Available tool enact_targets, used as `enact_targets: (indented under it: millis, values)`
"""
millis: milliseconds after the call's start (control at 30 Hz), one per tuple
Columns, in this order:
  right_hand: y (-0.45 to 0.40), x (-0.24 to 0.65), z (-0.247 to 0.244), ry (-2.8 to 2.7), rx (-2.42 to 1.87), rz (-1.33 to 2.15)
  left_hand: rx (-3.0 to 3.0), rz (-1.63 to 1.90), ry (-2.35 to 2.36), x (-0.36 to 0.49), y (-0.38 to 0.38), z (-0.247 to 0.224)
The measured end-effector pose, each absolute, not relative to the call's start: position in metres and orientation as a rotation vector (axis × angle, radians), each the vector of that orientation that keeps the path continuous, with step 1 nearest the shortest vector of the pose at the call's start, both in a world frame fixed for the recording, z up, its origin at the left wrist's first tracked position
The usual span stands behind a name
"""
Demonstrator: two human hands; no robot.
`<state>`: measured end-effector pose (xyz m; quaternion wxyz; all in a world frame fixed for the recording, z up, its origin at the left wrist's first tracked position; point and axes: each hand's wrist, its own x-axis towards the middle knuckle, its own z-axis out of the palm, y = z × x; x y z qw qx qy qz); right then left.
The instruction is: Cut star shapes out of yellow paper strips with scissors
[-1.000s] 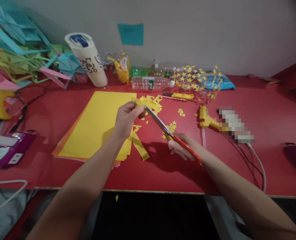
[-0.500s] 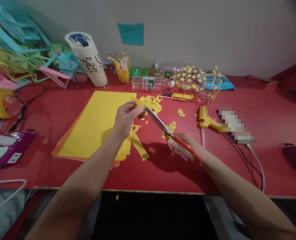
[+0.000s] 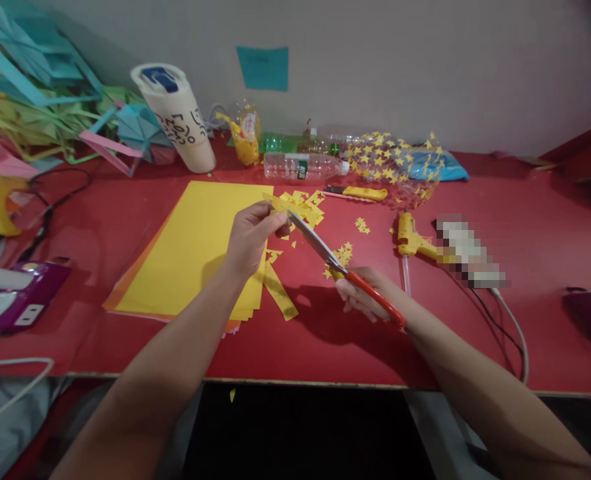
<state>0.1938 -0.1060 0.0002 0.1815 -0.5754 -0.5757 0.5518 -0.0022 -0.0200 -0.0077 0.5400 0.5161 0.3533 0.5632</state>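
My left hand (image 3: 255, 237) pinches a small piece of yellow paper (image 3: 278, 203) between thumb and fingers, above the stacked sheets' right edge. Red-handled scissors (image 3: 320, 245) are gripped in my right hand (image 3: 362, 293), their blade tips meeting the paper beside my left thumb. Whether the blades are fully closed I cannot tell. Beneath the scissors lies a pile of cut yellow stars (image 3: 342, 255). Yellow paper scraps (image 3: 308, 208) are heaped behind my left fingertips, and a yellow strip (image 3: 281, 293) lies in front of them.
Yellow sheets (image 3: 190, 247) are stacked at left, near a leaning white tumbler (image 3: 180, 123). Plastic bottles (image 3: 302, 167), a yellow cutter knife (image 3: 365, 193) and a star-covered clear form (image 3: 395, 160) stretch along the back. A yellow glue gun (image 3: 415, 243) lies right, a purple box (image 3: 22, 300) left.
Almost nothing differs. Both hands, the paper and the scissors keep the same positions, with only a very slight shift of the view.
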Motion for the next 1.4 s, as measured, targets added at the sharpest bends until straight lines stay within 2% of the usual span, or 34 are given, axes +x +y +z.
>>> enact_targets:
  millis: [900,1400]
  values:
    - [-0.106,0.193,0.002,-1.605,-1.556,1.553,1.251,1.366,0.795,-0.001,-0.022,-0.007]
    - [-0.11,0.192,-0.003,-1.619,-1.493,1.561,1.267,1.254,0.815,0.004,-0.029,-0.008]
